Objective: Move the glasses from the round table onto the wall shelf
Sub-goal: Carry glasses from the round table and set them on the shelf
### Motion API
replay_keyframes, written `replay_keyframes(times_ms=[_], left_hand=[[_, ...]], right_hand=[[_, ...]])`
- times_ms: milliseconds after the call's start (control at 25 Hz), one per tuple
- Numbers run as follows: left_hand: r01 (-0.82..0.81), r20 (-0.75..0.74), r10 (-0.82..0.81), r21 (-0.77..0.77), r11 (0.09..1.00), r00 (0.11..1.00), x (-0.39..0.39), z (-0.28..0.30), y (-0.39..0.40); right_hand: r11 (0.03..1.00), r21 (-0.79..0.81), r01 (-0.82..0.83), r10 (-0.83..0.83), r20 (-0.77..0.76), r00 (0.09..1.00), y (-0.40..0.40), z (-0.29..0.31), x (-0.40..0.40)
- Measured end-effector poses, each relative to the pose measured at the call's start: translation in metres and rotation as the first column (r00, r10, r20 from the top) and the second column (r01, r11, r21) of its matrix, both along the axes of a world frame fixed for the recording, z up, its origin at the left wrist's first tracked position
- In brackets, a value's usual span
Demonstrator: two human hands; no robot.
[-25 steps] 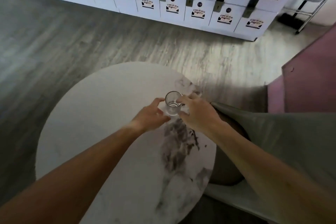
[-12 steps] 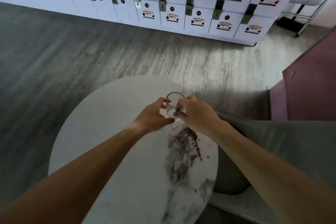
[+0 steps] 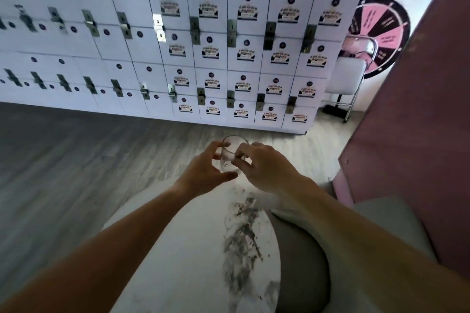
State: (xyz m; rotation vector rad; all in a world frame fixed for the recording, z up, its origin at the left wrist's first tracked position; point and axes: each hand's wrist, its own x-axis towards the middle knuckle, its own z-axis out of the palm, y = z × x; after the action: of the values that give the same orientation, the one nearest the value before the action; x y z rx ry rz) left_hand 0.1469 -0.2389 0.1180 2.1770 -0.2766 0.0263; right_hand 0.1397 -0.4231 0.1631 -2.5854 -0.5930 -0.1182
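Note:
A small clear glass is held in the air above the far edge of the round marble table. My left hand cups its left side, thumb under the base. From the right, my right hand pinches the glass with its fingertips. Both hands grip the glass together. The table top shows white with a dark grey vein. No wall shelf is in view.
A wall of white lockers stands ahead across grey wood flooring. A pink panel rises at the right, with a grey seat below it. A folding chair and a pink-black wheel stand at the back right.
The glass has been lifted off the table by both hands and carried forward. The view has tilted up, so the lockers now fill the top.

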Motion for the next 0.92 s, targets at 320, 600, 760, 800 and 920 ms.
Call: replay_keyframes(times_ms=[320, 600, 760, 800, 920], left_hand=[[0.319, 0.166, -0.307, -0.047, 0.947, 0.937, -0.102, 0.102, -0.045], [0.593, 0.247, -0.585, 0.05, 0.804, 0.772, -0.241, 0.142, -0.139], [0.772, 0.256, -0.749, 0.016, 0.636, 0.612, -0.329, 0.158, -0.217], [0.82, 0.264, -0.792, 0.004, 0.572, 0.551, -0.357, 0.162, -0.237], [0.914, 0.298, -0.87, -0.025, 0.406, 0.394, -0.456, 0.174, -0.289]], right_hand=[[0.968, -0.015, 0.25, -0.245, 0.156, 0.957, -0.04, 0.108, -0.163], [0.816, -0.004, 0.578, -0.569, 0.167, 0.805, -0.104, 0.147, -0.358], [0.684, 0.016, 0.729, -0.718, 0.188, 0.67, -0.142, 0.168, -0.487], [0.635, 0.022, 0.772, -0.759, 0.202, 0.619, -0.15, 0.172, -0.523], [0.481, 0.027, 0.876, -0.862, 0.2, 0.466, -0.165, 0.182, -0.637]])
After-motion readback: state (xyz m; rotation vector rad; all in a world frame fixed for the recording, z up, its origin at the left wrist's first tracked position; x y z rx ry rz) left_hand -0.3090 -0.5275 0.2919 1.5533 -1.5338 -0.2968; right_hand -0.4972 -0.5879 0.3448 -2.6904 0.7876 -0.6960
